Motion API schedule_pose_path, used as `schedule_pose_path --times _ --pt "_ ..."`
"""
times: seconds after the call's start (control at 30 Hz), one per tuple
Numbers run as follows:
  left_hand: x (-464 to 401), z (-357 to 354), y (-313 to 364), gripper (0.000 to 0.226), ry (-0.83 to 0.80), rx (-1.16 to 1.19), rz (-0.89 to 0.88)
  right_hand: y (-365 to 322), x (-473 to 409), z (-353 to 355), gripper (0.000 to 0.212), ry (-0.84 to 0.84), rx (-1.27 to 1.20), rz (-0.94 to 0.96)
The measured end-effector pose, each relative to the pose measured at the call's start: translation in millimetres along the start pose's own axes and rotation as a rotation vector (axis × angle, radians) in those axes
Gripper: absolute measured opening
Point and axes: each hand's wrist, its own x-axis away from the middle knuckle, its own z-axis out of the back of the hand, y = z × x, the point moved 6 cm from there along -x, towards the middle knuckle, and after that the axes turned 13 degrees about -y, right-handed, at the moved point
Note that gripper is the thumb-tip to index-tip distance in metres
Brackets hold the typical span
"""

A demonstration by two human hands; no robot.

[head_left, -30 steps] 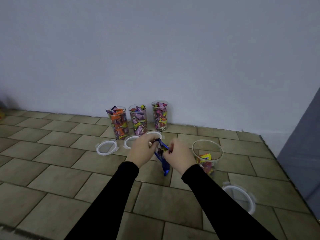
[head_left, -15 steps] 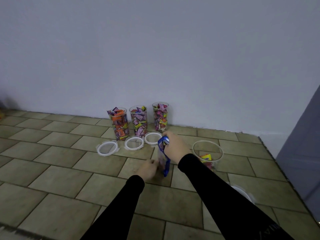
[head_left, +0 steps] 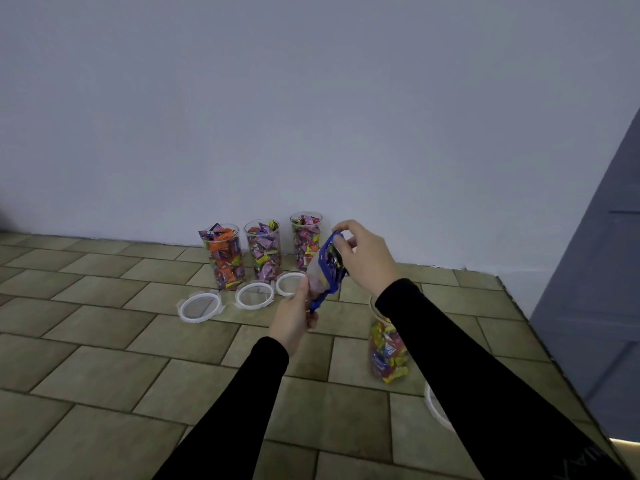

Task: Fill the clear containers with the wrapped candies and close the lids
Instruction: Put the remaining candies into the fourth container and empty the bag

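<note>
Both hands hold a blue candy bag above the tiled floor; right hand pinches its top edge, left hand grips its lower end (bag tilted, contents blurred). Three filled clear containers stand uncovered by the wall; their lids lie just before them. A wider container, partly filled, sits under the right sleeve.
</note>
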Motion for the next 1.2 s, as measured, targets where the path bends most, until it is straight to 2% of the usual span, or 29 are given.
schedule_pose_path --times 0.1,0.23,0.33,0.47,0.57,0.7,0.93,1.2 --pt "-5.6 -10.5 15.7 0.039 -0.033 0.046 -0.052 4.5 3.1 21.7 0.016 0.06 -0.078 0.007" --pt "-6.4 -24.2 36.3 0.024 0.007 0.187 -0.128 26.0 17.8 42.8 0.017 0.178 -0.235 0.015" --pt "-7.7 -30.4 42.2 0.031 0.039 0.217 -0.196 47.2 32.7 48.7 0.018 0.217 -0.38 -0.007" --pt "-6.9 -45.2 39.0 0.025 0.0 0.184 -0.199 70.6 50.5 49.2 0.01 0.194 -0.378 0.003" --pt "-10.3 -49.3 34.4 0.033 -0.011 0.182 -0.202 84.4 57.9 46.1 0.011 0.211 -0.426 0.015" --pt "-9.5 -50.4 34.2 0.036 -0.013 0.12 -0.21 95.8 66.2 38.3 0.011 0.236 -0.435 0.003" --pt "-9.5 -53.4 60.0 0.034 -0.033 -0.131 -0.28 105.1 71.0 37.3 0.01 0.298 -0.341 0.006" --pt "-4.5 -53.7 75.9 0.032 -0.022 -0.234 -0.345 113.0 64.8 33.7 0.009 0.258 -0.339 -0.01"
